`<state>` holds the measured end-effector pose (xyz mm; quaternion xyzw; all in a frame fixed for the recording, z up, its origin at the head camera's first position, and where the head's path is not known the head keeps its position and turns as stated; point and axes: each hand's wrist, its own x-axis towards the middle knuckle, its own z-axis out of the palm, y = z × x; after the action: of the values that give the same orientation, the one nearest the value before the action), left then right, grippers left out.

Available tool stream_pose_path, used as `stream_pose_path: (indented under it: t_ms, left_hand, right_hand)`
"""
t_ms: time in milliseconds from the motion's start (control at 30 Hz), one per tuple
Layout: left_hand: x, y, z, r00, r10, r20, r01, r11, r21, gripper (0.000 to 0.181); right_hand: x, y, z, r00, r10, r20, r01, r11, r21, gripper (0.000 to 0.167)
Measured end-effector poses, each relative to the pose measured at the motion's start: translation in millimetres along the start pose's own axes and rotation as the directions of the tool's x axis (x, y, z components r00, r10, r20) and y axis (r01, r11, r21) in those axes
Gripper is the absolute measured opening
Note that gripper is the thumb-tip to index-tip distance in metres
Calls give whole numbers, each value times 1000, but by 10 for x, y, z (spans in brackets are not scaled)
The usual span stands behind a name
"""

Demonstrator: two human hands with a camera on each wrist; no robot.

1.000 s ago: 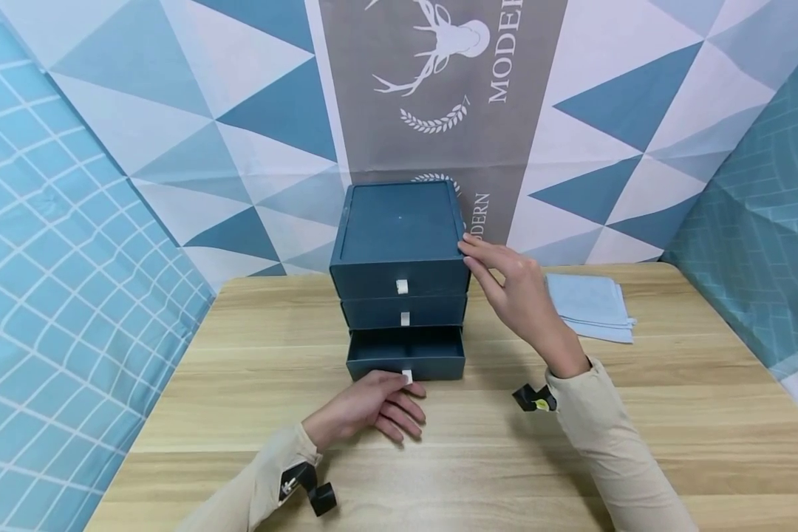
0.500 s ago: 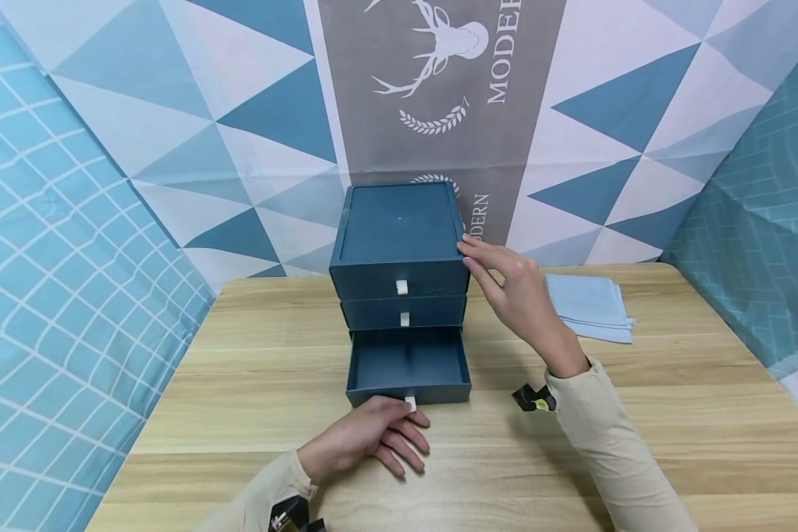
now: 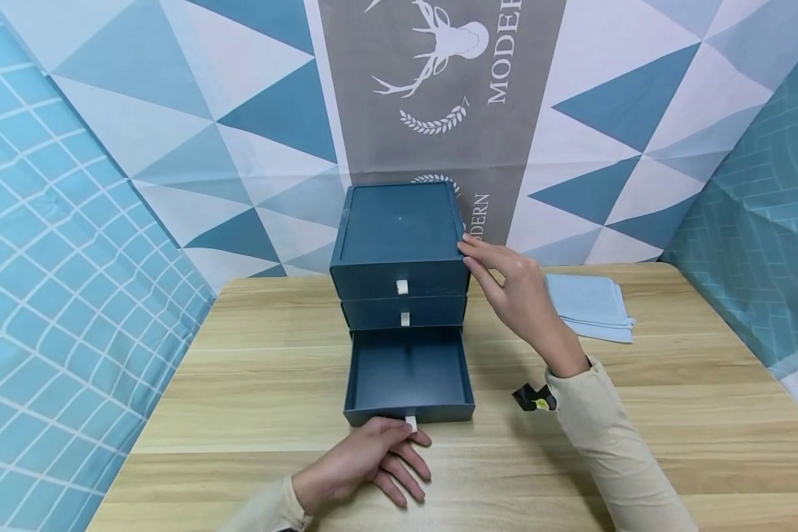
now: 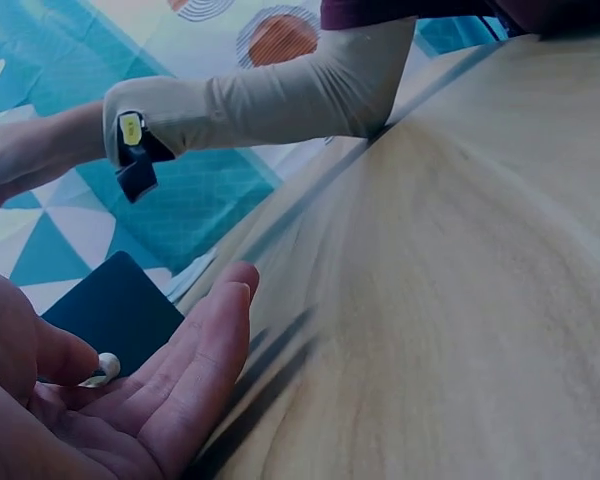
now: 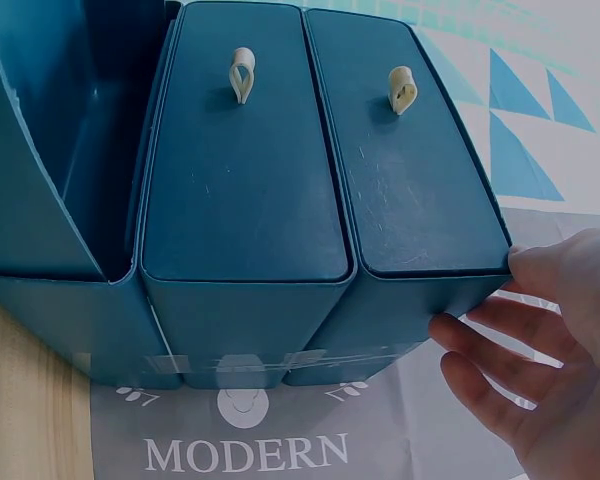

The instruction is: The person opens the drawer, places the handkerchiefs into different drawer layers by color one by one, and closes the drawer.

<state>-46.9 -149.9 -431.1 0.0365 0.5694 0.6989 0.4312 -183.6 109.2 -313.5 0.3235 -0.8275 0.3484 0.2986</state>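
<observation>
A dark blue cabinet (image 3: 399, 222) of three stacked drawers stands near the back of the table. Its bottom drawer (image 3: 406, 373) is pulled far out and looks empty. My left hand (image 3: 372, 458) pinches the white tab (image 3: 411, 423) of that drawer between thumb and index finger, the other fingers spread; the left wrist view shows the same pinch on the tab (image 4: 106, 368). With its fingertips, my right hand (image 3: 522, 295) touches the cabinet's upper right edge. In the right wrist view, the right hand (image 5: 540, 350) rests against the corner of the top drawer (image 5: 410, 160); the upper two drawers are closed.
A folded light blue cloth (image 3: 588, 303) lies on the wooden table (image 3: 253, 384) to the right of the cabinet, behind my right forearm. A patterned wall covering (image 3: 273, 148) rises close behind the cabinet, with blue sheets at both sides.
The bottom drawer has slid further out toward me, my left hand moving with it on the tab. My right hand has stayed on the cabinet's edge.
</observation>
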Motion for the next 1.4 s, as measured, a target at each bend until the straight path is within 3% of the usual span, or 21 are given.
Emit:
stream_pose_path:
  t_ms: [533, 1000, 1267, 1400]
  left_hand:
    - [45, -55, 53, 999, 16, 29, -16, 1000, -9, 43]
    - [-9, -83, 70, 998, -25, 55, 26, 1000, -15, 42]
    - [5, -106, 37, 996, -32, 80, 34, 999, -24, 43]
    - [23, -100, 44, 995, -32, 96, 35, 999, -34, 45]
  right_hand:
    - [10, -1, -17, 1000, 2, 1, -2, 1000, 2, 30]
    - [4, 13, -7, 1000, 6, 6, -6, 1000, 15, 30]
    - [-2, -5, -19, 1000, 7, 28, -7, 1000, 3, 31]
    - [18, 33, -124, 996, 41, 76, -41, 999, 1, 33]
